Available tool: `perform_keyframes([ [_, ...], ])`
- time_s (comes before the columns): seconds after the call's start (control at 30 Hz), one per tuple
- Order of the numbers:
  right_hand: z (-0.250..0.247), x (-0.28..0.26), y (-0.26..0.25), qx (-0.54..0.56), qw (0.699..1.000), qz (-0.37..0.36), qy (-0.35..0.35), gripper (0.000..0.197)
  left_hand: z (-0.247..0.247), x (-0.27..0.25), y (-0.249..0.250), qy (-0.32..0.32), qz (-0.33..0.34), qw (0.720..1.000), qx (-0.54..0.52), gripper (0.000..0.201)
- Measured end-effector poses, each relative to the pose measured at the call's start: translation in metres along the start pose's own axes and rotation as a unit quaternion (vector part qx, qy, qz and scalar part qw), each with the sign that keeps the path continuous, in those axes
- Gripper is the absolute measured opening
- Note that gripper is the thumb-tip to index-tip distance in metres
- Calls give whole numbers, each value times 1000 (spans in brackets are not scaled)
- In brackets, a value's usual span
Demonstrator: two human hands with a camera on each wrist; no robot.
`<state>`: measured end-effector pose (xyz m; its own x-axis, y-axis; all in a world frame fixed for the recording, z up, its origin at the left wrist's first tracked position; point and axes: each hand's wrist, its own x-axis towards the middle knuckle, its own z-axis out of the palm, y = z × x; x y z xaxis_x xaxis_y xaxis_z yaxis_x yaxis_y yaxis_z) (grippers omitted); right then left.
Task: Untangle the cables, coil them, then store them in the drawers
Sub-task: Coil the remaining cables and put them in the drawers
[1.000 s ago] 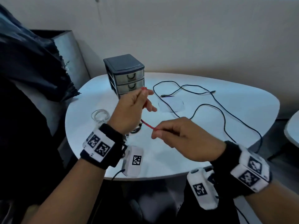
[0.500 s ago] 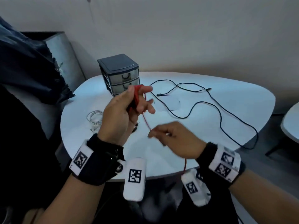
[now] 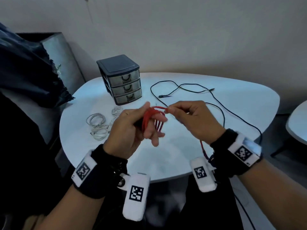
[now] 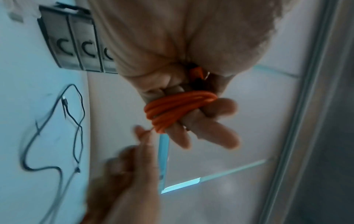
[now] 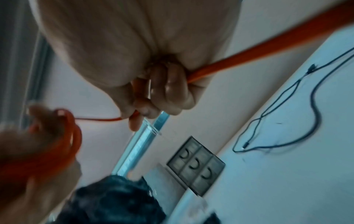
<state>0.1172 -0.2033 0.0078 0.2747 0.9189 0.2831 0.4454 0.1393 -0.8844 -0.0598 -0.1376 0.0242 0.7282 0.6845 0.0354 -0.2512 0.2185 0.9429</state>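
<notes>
A red cable point(image 3: 146, 119) is wound in several loops round the fingers of my left hand point(image 3: 132, 130), held above the white table point(image 3: 199, 156). In the left wrist view the orange-red coil point(image 4: 178, 109) circles the fingers, with its plug pinned by the thumb. My right hand point(image 3: 187, 117) pinches the same cable point(image 5: 249, 50) just right of the coil; the free length trails down past the right wrist. A small grey three-drawer unit point(image 3: 123, 80) stands at the table's back left, all drawers closed. A black cable point(image 3: 207, 97) lies loose across the table's right side.
Coiled white cables point(image 3: 99, 125) lie on the table left of my hands. A dark bag point(image 3: 25, 72) and a grey bin sit off the table's left edge. A second table's edge point(image 3: 297, 123) shows at the far right.
The left hand has gathered more red loops round its fingers. The right hand rose from below to the coil's top, feeding cable. The head view shifted, showing the white coils.
</notes>
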Motion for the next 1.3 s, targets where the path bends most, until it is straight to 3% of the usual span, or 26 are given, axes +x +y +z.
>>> perform_keyframes([
  [0.1, 21, -14, 18, -50, 995, 34, -77, 22, -8, 10, 11, 33, 52, 990, -128, 52],
  [0.17, 36, -28, 17, -82, 985, 35, -149, 23, -17, 20, 6, 57, 78, 984, -147, 46],
  [0.23, 45, -39, 8, -122, 970, 15, -211, 25, -25, 29, -7, 99, 93, 986, -96, 43],
  [0.3, 46, -46, -6, -180, 950, -19, -253, 27, -32, 33, -21, 142, 107, 984, 27, 39],
  [0.4, 30, -45, -29, -228, 948, -78, -209, 24, -34, 27, -35, 133, 91, 968, 195, 36],
  [0.47, 15, -33, -35, -227, 960, -111, -122, 23, -26, 18, -36, 62, 50, 973, 217, 48],
  [0.57, 4, -11, -28, -182, 976, -117, 5, 19, -9, 5, -27, -64, -32, 990, 123, 64],
  [0.63, 10, -6, -20, -53, 997, -58, 22, 15, -1, 3, -15, -89, -56, 994, 3, 63],
  [0.73, 24, -13, -20, 167, 984, 65, -7, 17, 2, 6, -4, -30, -29, 994, -101, 51],
  [0.8, 32, -15, -21, 193, 976, 98, -2, 21, 2, 9, -4, 12, -9, 993, -120, 46],
  [0.9, 35, -13, -23, 160, 983, 88, 29, 21, -2, 14, -11, 73, 14, 993, -91, 42],
  [0.97, 31, -12, -25, 134, 988, 72, 21, 20, -6, 16, -15, 129, 42, 990, 29, 43],
  [1.03, 24, -12, -30, 125, 989, 69, -31, 19, -9, 17, -18, 158, 72, 977, 127, 49],
  [1.13, 8, -8, -37, 67, 990, 75, -94, 14, -9, 17, -19, 147, 50, 982, 110, 58],
  [1.23, -2, 0, -39, -51, 993, 62, -87, 10, -11, 19, -22, 100, 32, 994, 43, 42],
  [1.3, 0, 4, -36, -23, 993, 87, -72, 11, -12, 21, -24, 91, 20, 995, 22, 44],
])
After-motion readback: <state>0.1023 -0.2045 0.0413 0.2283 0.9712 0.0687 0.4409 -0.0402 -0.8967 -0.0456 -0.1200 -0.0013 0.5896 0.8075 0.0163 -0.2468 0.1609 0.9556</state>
